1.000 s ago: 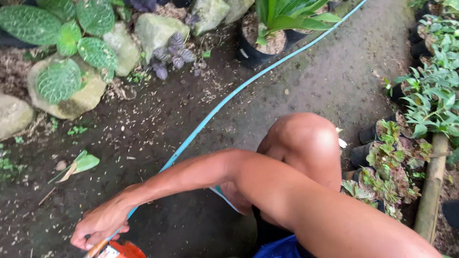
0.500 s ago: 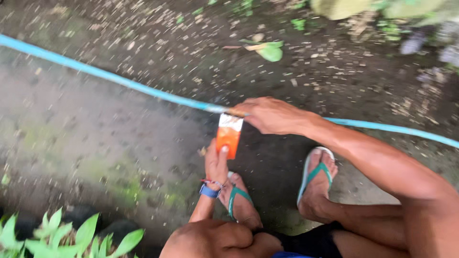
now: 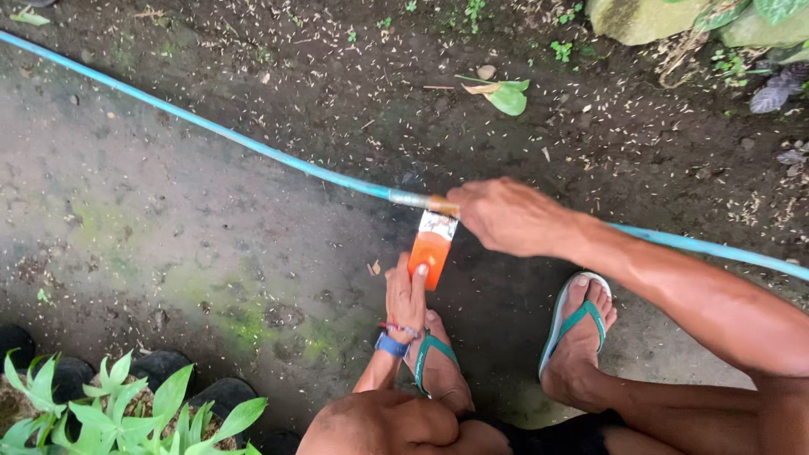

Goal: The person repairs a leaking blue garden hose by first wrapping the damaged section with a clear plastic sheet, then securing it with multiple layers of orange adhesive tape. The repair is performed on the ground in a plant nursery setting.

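Orange plastic, a small tube or bottle (image 3: 431, 253) with a white upper band, hangs upright just below the blue hose (image 3: 211, 128) on the dirt ground. Left hand (image 3: 406, 297) clamps its lower end; right hand (image 3: 506, 215) is closed over the hose joint and the tube's top. Judged light, squeezable and possibly slick; best held by the stiffer top.

Damp mossy ground (image 3: 168, 244), scattered husks, rocks (image 3: 640, 18), potted plants (image 3: 126, 413).
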